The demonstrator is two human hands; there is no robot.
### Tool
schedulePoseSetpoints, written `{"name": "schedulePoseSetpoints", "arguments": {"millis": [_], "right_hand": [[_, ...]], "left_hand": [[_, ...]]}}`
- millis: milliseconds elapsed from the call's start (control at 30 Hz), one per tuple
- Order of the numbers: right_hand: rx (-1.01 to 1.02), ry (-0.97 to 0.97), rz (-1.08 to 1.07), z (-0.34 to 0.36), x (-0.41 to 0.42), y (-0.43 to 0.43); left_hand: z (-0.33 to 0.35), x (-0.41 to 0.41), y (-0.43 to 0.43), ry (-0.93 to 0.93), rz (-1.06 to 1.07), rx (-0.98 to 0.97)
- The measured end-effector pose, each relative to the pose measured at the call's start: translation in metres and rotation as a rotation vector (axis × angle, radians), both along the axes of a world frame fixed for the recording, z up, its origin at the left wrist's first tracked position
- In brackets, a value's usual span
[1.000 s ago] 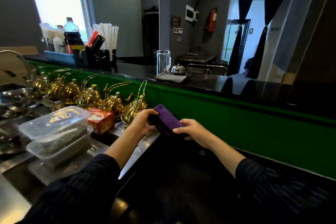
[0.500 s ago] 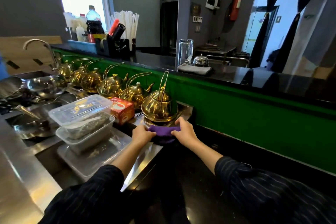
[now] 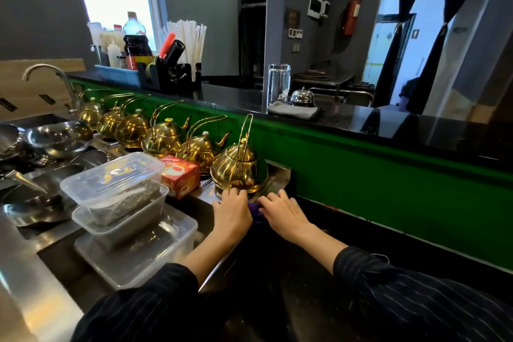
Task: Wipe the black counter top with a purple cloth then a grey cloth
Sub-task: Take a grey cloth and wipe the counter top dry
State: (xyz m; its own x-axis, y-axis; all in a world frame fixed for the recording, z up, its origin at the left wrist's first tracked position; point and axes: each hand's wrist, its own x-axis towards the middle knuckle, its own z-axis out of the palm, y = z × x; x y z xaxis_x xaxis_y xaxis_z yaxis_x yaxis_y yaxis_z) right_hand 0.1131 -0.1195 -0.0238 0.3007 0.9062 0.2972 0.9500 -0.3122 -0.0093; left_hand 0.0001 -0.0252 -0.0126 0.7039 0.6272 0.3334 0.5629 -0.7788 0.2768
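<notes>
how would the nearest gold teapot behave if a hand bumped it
The gold teapot likely slides rather than tips: its body is wide and squat. Its polished round metal looks slippery to grasp. Weight unclear; contents hidden.

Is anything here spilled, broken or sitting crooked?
Nothing looks spilled or broken. The clear plastic containers beside the red box are stacked crooked, the top one tilted and offset from those beneath.

Your left hand [image 3: 231, 212] and right hand [image 3: 283, 211] side by side, fingers flat on the purple cloth [image 3: 254, 209], at the black counter top's [image 3: 277, 272] far edge, just before the nearest gold teapot [image 3: 238, 166], grey cloth [image 3: 294, 111] on the raised ledge.
</notes>
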Motion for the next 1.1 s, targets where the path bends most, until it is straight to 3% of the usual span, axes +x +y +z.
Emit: {"name": "schedulePoseSetpoints", "arguments": {"millis": [200,367,567,700,833,1100], "right_hand": [[0.111,-0.153,-0.014,0.047,0.042,-0.010],[0.238,-0.222,-0.151,0.116,0.094,-0.012],[0.023,-0.128,-0.291,0.163,0.147,0.014],[-0.100,-0.015,-0.297,0.170,0.171,0.043],[-0.117,0.104,-0.265,0.162,0.182,0.053],[0.155,-0.163,-0.210,0.145,0.167,0.016]], "left_hand": [[0.043,0.058,0.006,-0.168,-0.276,-0.083],[0.104,0.120,0.015,-0.244,-0.338,0.017],[0.144,0.182,0.053,-0.041,-0.318,0.189],[0.151,0.210,0.078,0.125,-0.297,0.109],[0.143,0.213,0.090,0.180,-0.298,0.238],[0.144,0.184,0.079,-0.030,-0.470,0.289]]}}
